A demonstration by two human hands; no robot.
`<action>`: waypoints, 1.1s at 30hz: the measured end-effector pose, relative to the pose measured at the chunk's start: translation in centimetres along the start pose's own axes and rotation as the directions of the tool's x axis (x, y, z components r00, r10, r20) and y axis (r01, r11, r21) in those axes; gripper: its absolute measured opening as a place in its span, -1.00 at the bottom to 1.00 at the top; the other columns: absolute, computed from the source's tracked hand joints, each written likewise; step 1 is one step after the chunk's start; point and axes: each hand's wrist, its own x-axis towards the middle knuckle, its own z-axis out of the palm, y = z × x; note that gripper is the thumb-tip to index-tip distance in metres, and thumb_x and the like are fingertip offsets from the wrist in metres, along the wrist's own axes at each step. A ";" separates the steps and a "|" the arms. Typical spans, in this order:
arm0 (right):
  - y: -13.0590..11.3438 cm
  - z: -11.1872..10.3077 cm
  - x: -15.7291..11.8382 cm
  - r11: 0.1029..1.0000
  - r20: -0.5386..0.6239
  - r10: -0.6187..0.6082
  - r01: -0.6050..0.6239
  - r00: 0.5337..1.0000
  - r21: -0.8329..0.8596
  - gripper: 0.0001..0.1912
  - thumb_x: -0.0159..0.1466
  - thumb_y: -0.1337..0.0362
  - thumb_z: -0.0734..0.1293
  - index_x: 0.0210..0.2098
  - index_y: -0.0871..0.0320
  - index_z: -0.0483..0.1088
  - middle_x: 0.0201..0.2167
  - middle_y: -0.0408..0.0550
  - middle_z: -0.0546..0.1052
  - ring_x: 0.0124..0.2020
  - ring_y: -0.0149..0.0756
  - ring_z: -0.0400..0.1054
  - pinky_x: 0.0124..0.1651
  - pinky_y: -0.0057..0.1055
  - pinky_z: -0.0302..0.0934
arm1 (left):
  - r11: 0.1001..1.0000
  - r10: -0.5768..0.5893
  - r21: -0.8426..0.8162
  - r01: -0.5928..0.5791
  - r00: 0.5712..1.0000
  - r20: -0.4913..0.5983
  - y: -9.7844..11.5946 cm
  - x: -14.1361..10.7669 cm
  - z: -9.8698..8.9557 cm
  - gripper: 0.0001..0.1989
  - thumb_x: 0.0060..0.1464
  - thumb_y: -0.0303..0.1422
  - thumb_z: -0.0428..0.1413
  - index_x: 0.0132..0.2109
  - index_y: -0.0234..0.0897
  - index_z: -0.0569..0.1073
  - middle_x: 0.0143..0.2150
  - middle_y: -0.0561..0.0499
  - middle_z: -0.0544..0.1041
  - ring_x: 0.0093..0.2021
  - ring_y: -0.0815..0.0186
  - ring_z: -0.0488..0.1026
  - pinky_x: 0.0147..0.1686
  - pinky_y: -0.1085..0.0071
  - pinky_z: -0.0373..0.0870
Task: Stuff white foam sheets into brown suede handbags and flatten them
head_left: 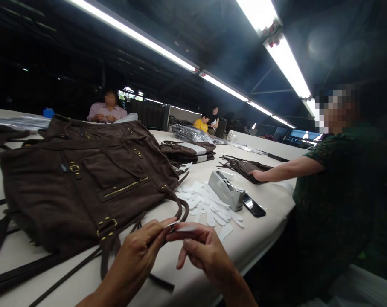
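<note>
My left hand (140, 247) pinches the dark brown strap (184, 209) of a large brown bag (84, 183), along with a thin white paper piece. Fingertip to fingertip with it, my right hand (208, 249) is closed on a white paper tag (186, 229), thumb below and fingers bent. The strap's lower part is hidden behind the fingers. The bag lies on its side to the left, with brass buckles and a zipped pocket facing up. Loose white paper tags (209, 202) are spread just beyond my hands.
A grey tape dispenser (227, 189) and a black phone (254, 205) sit beside the paper pile. Behind are folded brown bags (188, 151) and plastic-wrapped goods (190, 133). At right, a co-worker's hand (259, 175) rests on another brown bag (241, 167). Another person sits across the table.
</note>
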 end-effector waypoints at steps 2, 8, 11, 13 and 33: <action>-0.4 0.3 0.2 0.987 -0.028 -0.079 0.074 0.997 -0.145 -0.68 0.26 0.10 0.41 -0.11 0.18 0.57 -0.30 0.07 0.59 -0.60 -0.46 0.37 -0.66 -0.58 -0.15 | 1.000 0.027 0.016 -0.026 0.999 -0.027 0.3 0.3 0.0 -0.70 0.24 -0.14 0.04 -0.02 -0.03 0.59 -0.25 0.01 0.56 -0.27 0.41 0.55 -0.27 0.63 0.47; -0.9 1.9 0.8 0.776 -0.062 -0.462 0.369 0.885 -0.512 -0.78 0.32 0.15 0.36 -0.28 0.12 0.62 -0.23 0.02 0.49 -0.34 -0.39 0.37 -0.33 -0.47 0.28 | 0.993 0.039 -0.107 -0.049 0.995 -0.096 0.4 0.3 -0.1 -0.81 0.19 -0.23 0.12 -0.18 -0.09 0.63 -0.26 0.03 0.53 -0.26 0.42 0.52 -0.28 0.65 0.43; -0.5 2.5 1.3 0.916 -0.125 -0.295 0.243 0.947 -0.320 -0.78 0.26 0.13 0.42 -0.27 0.16 0.60 -0.36 -0.02 0.51 -0.60 -0.53 0.25 -0.60 -0.55 0.11 | 0.974 -0.114 -0.209 0.088 0.987 -0.115 0.5 0.4 -0.6 -0.82 0.12 -0.21 0.19 -0.28 -0.17 0.63 -0.31 0.04 0.54 -0.29 0.41 0.50 -0.30 0.64 0.41; 0.0 2.7 1.8 0.971 -0.199 -0.176 0.137 0.964 -0.195 -0.74 0.19 0.12 0.46 -0.27 0.21 0.57 -0.51 -0.09 0.51 -0.70 -0.57 0.18 -0.67 -0.59 0.01 | 0.920 -0.275 -0.309 0.240 0.958 -0.075 0.6 0.6 -0.9 -0.78 0.07 -0.16 0.22 -0.28 -0.22 0.62 -0.38 0.04 0.54 -0.36 0.40 0.48 -0.35 0.61 0.41; 1.8 2.3 2.9 0.986 -0.224 -0.044 0.007 0.973 -0.167 -0.56 0.09 -0.02 0.51 -0.39 0.27 0.43 -0.71 -0.21 0.39 -0.79 -0.58 0.10 -0.77 -0.64 -0.10 | 0.929 0.306 0.273 -0.250 0.933 -0.189 0.5 -0.2 -0.4 -0.85 0.24 -0.33 0.08 -0.20 -0.23 0.53 -0.28 0.07 0.62 -0.31 0.40 0.57 -0.24 0.59 0.44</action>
